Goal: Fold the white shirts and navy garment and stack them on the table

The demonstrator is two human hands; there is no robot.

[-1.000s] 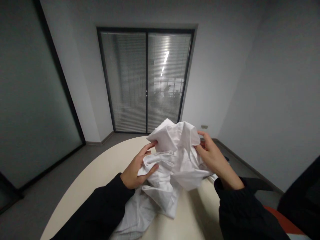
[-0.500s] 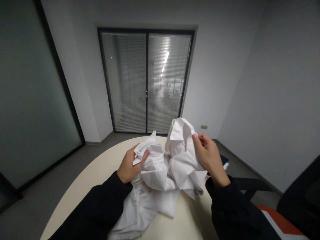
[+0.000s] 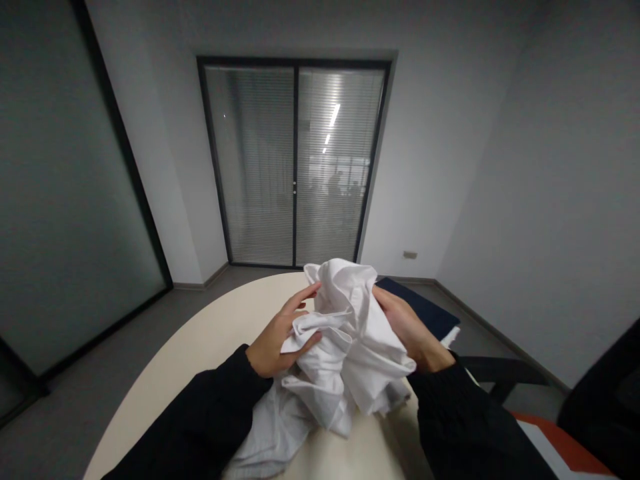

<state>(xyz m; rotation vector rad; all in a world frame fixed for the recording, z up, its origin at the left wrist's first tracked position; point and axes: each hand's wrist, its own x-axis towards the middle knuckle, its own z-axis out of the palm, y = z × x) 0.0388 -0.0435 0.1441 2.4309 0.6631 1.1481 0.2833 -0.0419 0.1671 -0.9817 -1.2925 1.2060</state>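
Observation:
A crumpled white garment [image 3: 340, 347] is bunched between both hands above a cream round table [image 3: 200, 347]. My left hand [image 3: 280, 340] grips folds on the garment's left side, thumb over the cloth and fingers reaching up behind it. From the right, my right hand [image 3: 407, 327] presses into the cloth, with its fingers partly buried in the fabric. The garment's lower part trails down onto the table toward me. Both arms wear black sleeves.
A dark blue folded item [image 3: 425, 310] lies on the table's far right, behind my right hand. A black chair [image 3: 600, 393] with an orange and white thing [image 3: 565, 440] stands at the right. Glass doors with blinds [image 3: 295, 160] face me.
My hands have come closer together, bunching the cloth into one mass. The raised right part of the garment dropped lower, uncovering the dark blue item behind.

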